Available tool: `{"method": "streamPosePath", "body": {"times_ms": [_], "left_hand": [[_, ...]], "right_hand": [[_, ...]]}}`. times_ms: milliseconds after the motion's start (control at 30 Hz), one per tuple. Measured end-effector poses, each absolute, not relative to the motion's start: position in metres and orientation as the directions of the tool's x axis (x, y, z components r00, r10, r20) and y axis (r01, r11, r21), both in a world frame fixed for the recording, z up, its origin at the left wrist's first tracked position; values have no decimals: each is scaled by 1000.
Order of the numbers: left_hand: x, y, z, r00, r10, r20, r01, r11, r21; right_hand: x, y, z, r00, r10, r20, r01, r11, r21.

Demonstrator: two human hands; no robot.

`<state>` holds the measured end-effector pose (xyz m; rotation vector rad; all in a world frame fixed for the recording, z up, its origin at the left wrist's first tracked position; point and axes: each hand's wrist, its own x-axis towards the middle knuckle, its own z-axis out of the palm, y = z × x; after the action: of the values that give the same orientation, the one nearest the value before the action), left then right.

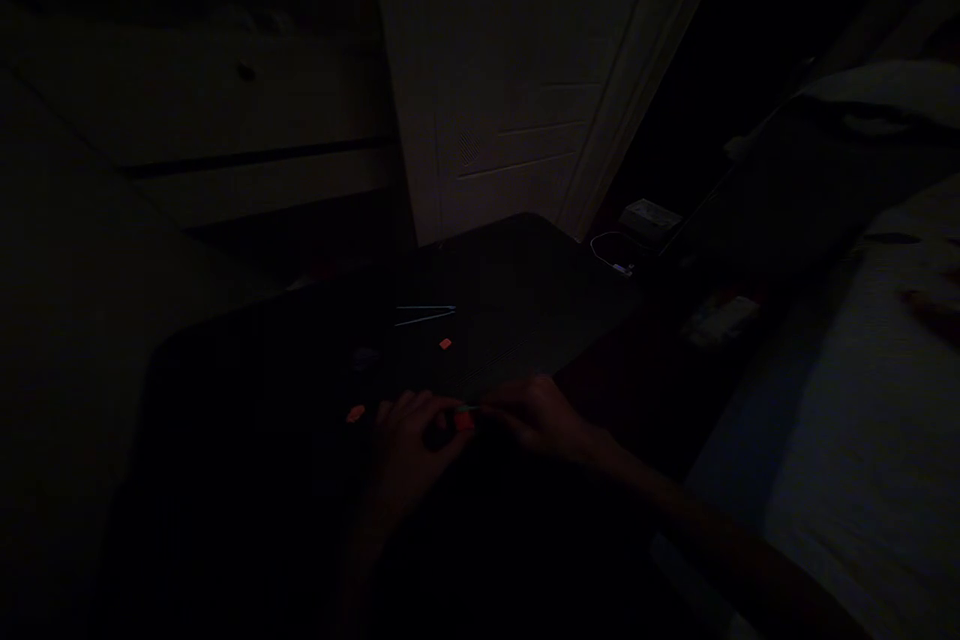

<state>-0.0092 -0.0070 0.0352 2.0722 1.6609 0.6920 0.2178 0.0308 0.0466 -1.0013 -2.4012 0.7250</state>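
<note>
The scene is very dark. My left hand and my right hand meet over a dark table, fingers pinched together on a small red and green piece between them. A small orange piece lies just left of my left hand. Another orange piece lies farther back on the table. Two thin light sticks lie behind that piece.
A pale door stands behind the table. A white cable and a small box lie on the floor at the right. A bed with light sheets fills the right side. Pale drawers stand at the left.
</note>
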Motion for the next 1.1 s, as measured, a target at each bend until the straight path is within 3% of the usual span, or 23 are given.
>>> {"method": "streamPosePath", "body": {"times_ms": [567, 767, 967, 1100], "left_hand": [[-11, -7, 36, 186, 975, 119, 764, -220, 607], [-11, -6, 35, 182, 978, 99, 755, -204, 623], [-10, -7, 37, 171, 981, 88, 765, -189, 616], [-10, -8, 37, 170, 980, 107, 760, -200, 618]], "right_hand": [[234, 35, 47, -715, 696, 71, 465, 548, -695], [233, 39, 49, -703, 704, 98, 412, 515, -752], [226, 35, 50, -678, 725, 116, 507, 577, -641], [229, 32, 53, -710, 696, 102, 489, 593, -640]]}}
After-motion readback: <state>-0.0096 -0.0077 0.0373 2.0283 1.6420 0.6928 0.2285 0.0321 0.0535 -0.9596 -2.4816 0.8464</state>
